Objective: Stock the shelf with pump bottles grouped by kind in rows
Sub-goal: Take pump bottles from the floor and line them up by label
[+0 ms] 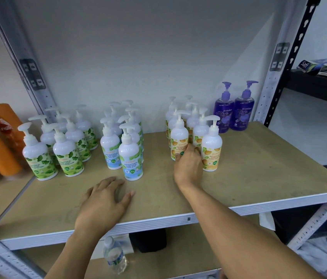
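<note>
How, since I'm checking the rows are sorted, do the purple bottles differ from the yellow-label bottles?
The purple bottles are dark purple with purple pumps; the yellow-label bottles are white with white pumps. The purple bottles number two, untouched; the yellow-label bottles are many, and the right hand holds one. Both stand upright on the shelf.

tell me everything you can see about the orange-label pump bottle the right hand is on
The orange-label pump bottle is white and plastic-looking, with a rounded shoulder and a white pump head on top. Its label shows yellow-orange fruit, green leaves and "antibacterial hand wash" print. It stands upright on the shelf board, front left of its group of like bottles, close beside them. The right hand grips its lower part, thumb on the label front, fingers round its right side.
</note>
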Motion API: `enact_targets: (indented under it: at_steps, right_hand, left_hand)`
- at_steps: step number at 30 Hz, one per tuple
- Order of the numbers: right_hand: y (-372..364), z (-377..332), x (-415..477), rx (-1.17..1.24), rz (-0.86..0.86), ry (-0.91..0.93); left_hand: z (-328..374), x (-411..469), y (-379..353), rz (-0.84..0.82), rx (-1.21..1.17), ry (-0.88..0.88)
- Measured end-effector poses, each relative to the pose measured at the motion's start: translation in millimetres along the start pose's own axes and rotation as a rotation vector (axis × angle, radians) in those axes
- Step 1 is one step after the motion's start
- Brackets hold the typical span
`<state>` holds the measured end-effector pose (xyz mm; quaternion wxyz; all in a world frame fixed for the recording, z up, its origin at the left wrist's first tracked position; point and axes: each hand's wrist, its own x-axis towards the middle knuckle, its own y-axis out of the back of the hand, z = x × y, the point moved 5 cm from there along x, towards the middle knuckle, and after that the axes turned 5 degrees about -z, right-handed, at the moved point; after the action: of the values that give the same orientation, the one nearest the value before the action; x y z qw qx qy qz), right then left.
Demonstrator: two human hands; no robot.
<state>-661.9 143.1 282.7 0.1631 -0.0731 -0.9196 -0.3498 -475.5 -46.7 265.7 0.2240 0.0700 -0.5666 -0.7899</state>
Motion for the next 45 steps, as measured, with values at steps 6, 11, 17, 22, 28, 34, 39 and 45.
enact_targets:
  at_steps: [6,11,17,22,28,34,39,45]
  right_hand:
    - [8.2,-0.9,-8.7,0.029,-0.038,0.042]
    - [49.0,14.5,-18.1,0.072,-0.077,0.043]
    - [99.4,64.6,-2.3,0.115,0.044,-0.03]
    - [89.1,82.7,15.5,0.219,-0.107,0.005]
    - [78.4,86.1,21.3,0.276,-0.159,0.03]
    - [76.6,86.6,19.3,0.266,-0.12,0.042]
    - [78.5,87.0,17.6,0.245,-0.102,0.052]
    - [78.6,87.6,18.1,0.248,-0.114,0.057]
  left_hand:
    - [0.5,1.4,0.2,-0.008,0.007,-0.007]
    - [-0.5,1.5,0.6,-0.015,0.01,-0.009]
    - [-0.9,1.7,-0.8,-0.023,0.0,-0.002]
    - [0.1,1.4,-0.8,-0.018,-0.013,0.005]
    - [-1.0,3.4,-2.0,-0.019,-0.007,0.008]
    - [-1.2,3.4,-1.7,-0.008,-0.008,0.002]
    - [-1.1,4.2,-1.9,-0.007,-0.003,0.002]
    - [-0.6,3.9,-1.7,-0.01,-0.01,0.008]
